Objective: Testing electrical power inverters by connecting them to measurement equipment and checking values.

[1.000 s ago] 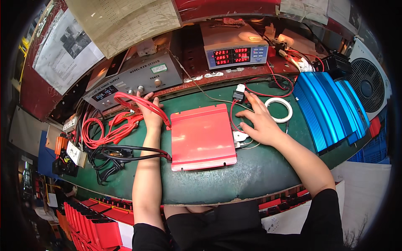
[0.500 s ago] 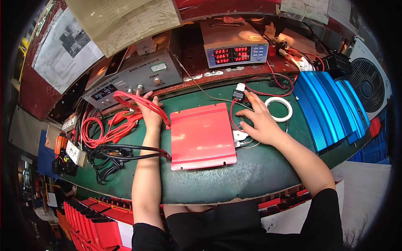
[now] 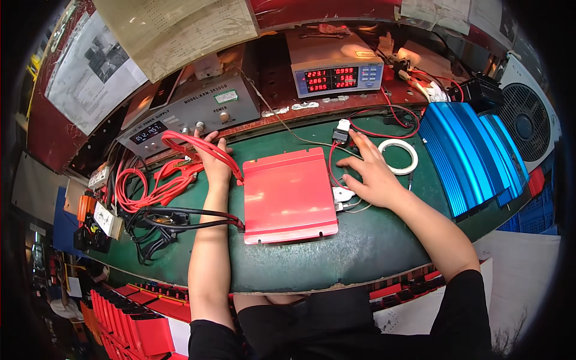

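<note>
A flat red metal box (image 3: pixel 290 198) lies on the green bench top between my forearms. Thick red cables (image 3: pixel 207 148) and black cables (image 3: pixel 201 216) join its left side. My left hand (image 3: pixel 215 163) reaches behind the red cables, fingers spread, fingertips at the knobs (image 3: pixel 200 126) of the grey power supply (image 3: pixel 207 99); the cables partly hide it. To the right of the box, my right hand (image 3: pixel 377 174) has its fingers apart and holds nothing. Its fingertips are close to a small black-and-white switch (image 3: pixel 341 132); a white plug (image 3: pixel 342 195) at the box's side is near its thumb.
A meter with red digits (image 3: pixel 339 78) stands at the back. Right of my hand lie a white ring (image 3: pixel 414 157) and blue finned housings (image 3: pixel 462 159). Red cable coils with clips (image 3: pixel 141 187) and tangled black leads (image 3: pixel 147 240) crowd the left side. A fan (image 3: pixel 525 114) stands far right.
Both hands and the red box stay almost where they were. Some digits on the power supply and meter displays have changed.
</note>
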`<state>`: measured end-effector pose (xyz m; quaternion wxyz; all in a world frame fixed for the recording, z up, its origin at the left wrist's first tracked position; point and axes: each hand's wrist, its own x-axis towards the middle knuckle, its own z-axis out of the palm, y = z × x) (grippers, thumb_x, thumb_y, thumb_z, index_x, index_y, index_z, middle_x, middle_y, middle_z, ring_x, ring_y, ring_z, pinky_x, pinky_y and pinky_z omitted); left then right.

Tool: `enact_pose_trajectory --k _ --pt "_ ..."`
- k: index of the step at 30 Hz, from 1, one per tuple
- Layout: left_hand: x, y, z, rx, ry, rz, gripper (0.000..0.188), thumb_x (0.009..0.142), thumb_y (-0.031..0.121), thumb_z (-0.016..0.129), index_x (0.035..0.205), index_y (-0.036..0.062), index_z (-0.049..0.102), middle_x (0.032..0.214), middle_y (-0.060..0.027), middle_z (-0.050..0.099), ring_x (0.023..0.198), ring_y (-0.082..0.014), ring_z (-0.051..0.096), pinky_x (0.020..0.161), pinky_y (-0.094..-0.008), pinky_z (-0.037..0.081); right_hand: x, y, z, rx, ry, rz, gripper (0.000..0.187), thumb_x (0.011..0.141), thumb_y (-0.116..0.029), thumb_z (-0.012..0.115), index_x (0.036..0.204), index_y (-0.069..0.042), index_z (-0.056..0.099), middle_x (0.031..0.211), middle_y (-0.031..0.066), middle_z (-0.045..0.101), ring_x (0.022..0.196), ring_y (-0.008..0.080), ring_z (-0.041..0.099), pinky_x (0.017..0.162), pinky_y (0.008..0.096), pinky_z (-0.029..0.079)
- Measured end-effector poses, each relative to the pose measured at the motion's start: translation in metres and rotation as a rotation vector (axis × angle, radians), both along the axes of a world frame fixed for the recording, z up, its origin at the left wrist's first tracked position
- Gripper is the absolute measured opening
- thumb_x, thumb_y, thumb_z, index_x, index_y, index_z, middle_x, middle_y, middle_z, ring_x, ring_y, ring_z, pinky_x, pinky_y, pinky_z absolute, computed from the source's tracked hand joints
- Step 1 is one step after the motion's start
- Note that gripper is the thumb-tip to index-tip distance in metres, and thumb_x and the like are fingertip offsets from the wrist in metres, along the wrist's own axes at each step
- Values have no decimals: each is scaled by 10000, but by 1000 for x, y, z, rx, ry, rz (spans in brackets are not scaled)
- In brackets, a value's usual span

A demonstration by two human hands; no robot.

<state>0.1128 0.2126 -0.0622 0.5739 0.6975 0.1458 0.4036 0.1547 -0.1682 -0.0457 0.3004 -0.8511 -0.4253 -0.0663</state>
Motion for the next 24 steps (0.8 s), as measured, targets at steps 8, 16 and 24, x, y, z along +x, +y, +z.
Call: enact_pose_trajectory --k 8,16,24 --pt "2 0 -1 10 -8 5 732 956 21 587 1545 103 161 1219 -108 594 661 -109 608 539 -207 453 -1 0 1 -7 -3 -5 308 860 -208 669 1150 -105 668 1588 240 253 1477 451 219 1172 521 257" --pt "0 -1 0 27 -3 -9 728 956 18 585 1544 107 166 1226 -108 593 665 -113 612 549 -211 454 -1 -1 2 -8 -5 -5 309 863 -211 665 1153 -104 666 1589 240 251 1475 459 219 1172 525 255" --pt "2 5 -4 33 -43 4 727 955 21 588 1543 108 170 1214 -108 597 663 -116 615 548 -213 453 -2 1 3 -26 2 -7 312 869 -220 660 1159 -105 663 1592 238 244 1476 453 218 1174 522 253"
